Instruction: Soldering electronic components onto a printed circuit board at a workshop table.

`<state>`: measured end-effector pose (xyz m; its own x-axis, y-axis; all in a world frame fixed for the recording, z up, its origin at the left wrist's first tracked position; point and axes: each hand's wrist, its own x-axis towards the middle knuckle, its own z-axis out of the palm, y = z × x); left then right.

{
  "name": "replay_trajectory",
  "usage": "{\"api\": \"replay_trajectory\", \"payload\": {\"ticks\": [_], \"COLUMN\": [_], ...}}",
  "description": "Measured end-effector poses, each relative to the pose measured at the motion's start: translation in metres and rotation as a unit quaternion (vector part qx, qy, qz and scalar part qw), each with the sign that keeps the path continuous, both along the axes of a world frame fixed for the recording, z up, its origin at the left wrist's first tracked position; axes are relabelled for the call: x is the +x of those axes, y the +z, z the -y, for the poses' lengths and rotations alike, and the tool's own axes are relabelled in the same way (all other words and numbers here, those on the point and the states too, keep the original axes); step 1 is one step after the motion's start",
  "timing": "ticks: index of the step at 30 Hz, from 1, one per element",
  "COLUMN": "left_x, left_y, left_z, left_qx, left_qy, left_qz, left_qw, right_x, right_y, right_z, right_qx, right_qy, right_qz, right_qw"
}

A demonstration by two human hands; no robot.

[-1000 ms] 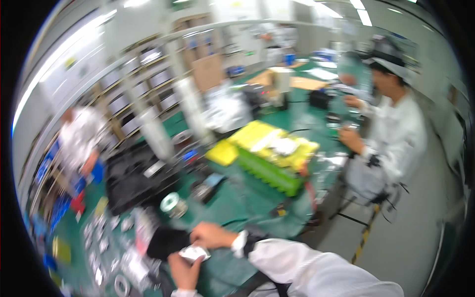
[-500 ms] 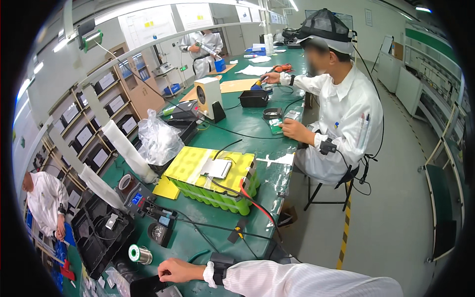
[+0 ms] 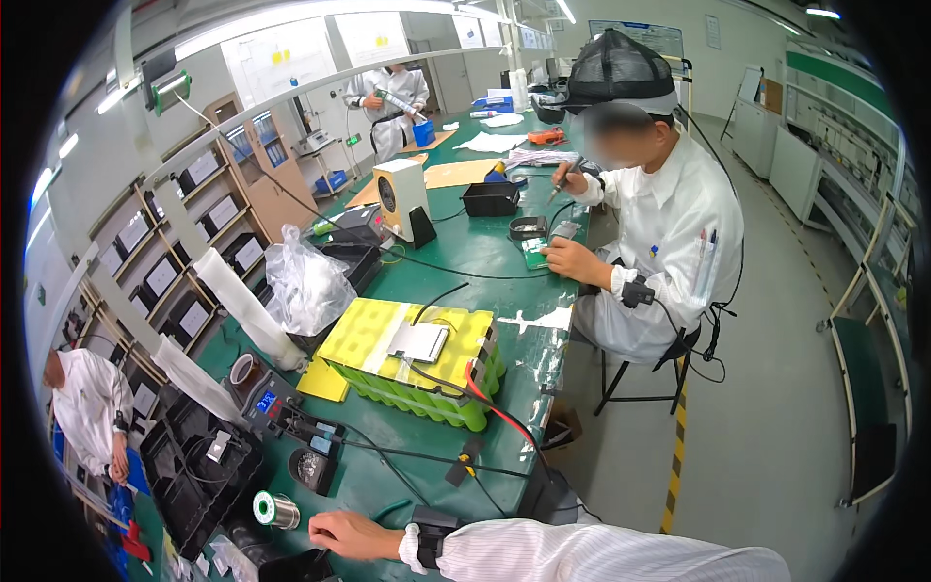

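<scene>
My right hand [image 3: 351,534] is at the lower edge, its forearm in a white sleeve with a black wrist strap coming in from the right. Its fingers are curled down over a dark object [image 3: 291,567], which the frame cuts off. What they grip, if anything, is hidden. Just left of the hand lies a spool of solder wire [image 3: 275,510] with a green and white rim. My left hand is out of view. Farther up the green bench rests a battery pack [image 3: 412,364] of green cells with a yellow top and red and black cables.
A soldering station [image 3: 272,400], a tip-cleaner stand [image 3: 312,468] and a black plastic tray [image 3: 199,475] crowd the left. Cables cross the bench [image 3: 514,373]. A seated co-worker [image 3: 669,213] holds a thin tool near a green circuit board [image 3: 534,256]. Others stand farther off.
The co-worker's hand has come from the back of the bench toward the circuit board with a thin tool. My view has shifted slightly; a silvery piece below my hand is no longer visible.
</scene>
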<state>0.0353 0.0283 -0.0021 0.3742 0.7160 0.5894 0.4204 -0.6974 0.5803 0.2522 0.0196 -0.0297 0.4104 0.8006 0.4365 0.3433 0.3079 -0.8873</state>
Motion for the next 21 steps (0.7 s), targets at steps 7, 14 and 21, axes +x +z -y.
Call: {"api": "replay_trajectory", "payload": {"ticks": [7, 14, 21], "left_x": [0.001, 0.001, -0.001], "left_y": [-0.001, 0.001, 0.001], "left_z": [-0.002, -0.001, -0.002], "left_qx": [-0.013, 0.025, 0.008], "left_qy": [0.004, 0.002, 0.001], "left_qz": [0.001, 0.01, 0.004], "left_qw": [1.0, 1.0, 1.0], "right_x": [-0.005, -0.009, -0.011], "right_y": [-0.023, -0.036, -0.036], "right_z": [-0.013, -0.013, -0.012], "right_qx": [0.064, -0.059, -0.054], "right_qy": [-0.078, -0.032, -0.037], "right_qz": [0.131, 0.279, 0.29], "right_qw": [0.986, 0.958, 0.955]}}
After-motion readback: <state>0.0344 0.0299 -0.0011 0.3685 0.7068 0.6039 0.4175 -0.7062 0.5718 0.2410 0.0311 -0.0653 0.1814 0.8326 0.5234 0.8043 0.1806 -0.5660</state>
